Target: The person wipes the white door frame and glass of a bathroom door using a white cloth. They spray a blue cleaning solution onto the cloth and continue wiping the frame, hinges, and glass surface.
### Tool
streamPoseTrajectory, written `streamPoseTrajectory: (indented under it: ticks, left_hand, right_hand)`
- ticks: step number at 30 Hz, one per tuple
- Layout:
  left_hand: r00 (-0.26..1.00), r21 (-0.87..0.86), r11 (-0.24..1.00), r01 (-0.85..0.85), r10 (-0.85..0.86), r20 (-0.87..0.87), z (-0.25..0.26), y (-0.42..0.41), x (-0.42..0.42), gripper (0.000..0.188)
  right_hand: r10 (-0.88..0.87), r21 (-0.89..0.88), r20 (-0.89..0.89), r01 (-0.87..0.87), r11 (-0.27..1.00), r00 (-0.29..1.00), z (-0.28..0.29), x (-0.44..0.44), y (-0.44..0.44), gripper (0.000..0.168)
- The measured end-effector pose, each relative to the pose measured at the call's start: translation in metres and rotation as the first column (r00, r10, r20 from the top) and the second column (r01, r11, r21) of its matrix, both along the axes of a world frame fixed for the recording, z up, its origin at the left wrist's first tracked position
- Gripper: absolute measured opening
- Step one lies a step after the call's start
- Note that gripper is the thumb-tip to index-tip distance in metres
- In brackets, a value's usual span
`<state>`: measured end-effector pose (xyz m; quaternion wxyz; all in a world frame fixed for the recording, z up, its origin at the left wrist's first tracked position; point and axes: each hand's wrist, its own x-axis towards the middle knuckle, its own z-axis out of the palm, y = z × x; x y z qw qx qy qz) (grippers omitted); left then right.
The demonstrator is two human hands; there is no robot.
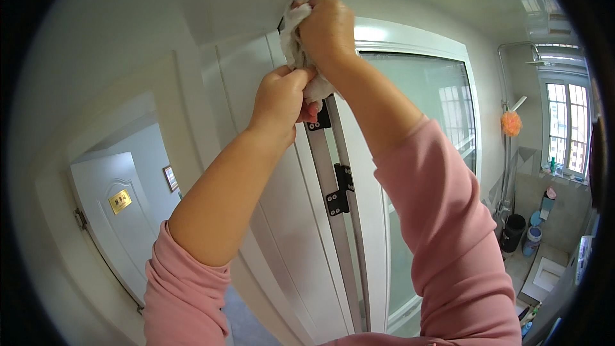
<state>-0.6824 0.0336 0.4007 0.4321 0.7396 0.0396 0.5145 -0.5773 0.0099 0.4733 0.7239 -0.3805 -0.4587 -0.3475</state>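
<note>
Both hands are raised to the top corner of a white door frame, at its hinge side. A crumpled white cloth (294, 33) is gripped by my right hand (329, 29), up against the upper end of the frame. Lower and to the left, my left hand (283, 98) pinches the same cloth's hanging part. Just beneath it, a black hinge (321, 120) is partly covered by my fingers. Another black hinge (340, 190) with screws joins the frame to the white glazed door (413, 41), which stands ajar with a gap along its edge.
On the left, a white panel door (117, 221) bearing a gold plaque (120, 201) stands in another doorway. The bathroom at right has a shower pipe (502, 77), an orange bath puff (511, 124), a barred window (567, 125), a black bin (513, 233) and a squat toilet (547, 274).
</note>
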Motion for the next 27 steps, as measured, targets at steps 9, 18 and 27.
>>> streamPoseTrajectory:
  ticks: [9,18,27]
  left_hand:
    - [1.000,-0.034,0.999,-0.029,0.029,-0.010,-0.008,0.005,-0.001,0.020]
    - [0.989,0.012,0.990,0.141,-0.140,-0.035,-0.004,-0.008,0.018,0.025]
    - [0.967,0.035,0.966,0.255,-0.255,-0.009,0.004,-0.044,0.034,0.022]
  right_hand:
    - [-0.272,0.105,0.120,0.260,0.960,0.955,-0.001,0.004,-0.006,0.017]
    - [-0.329,0.395,0.172,0.241,0.887,0.928,0.012,0.013,-0.045,0.026]
    - [-0.161,0.225,0.139,0.127,0.966,0.977,0.009,0.008,-0.104,0.026]
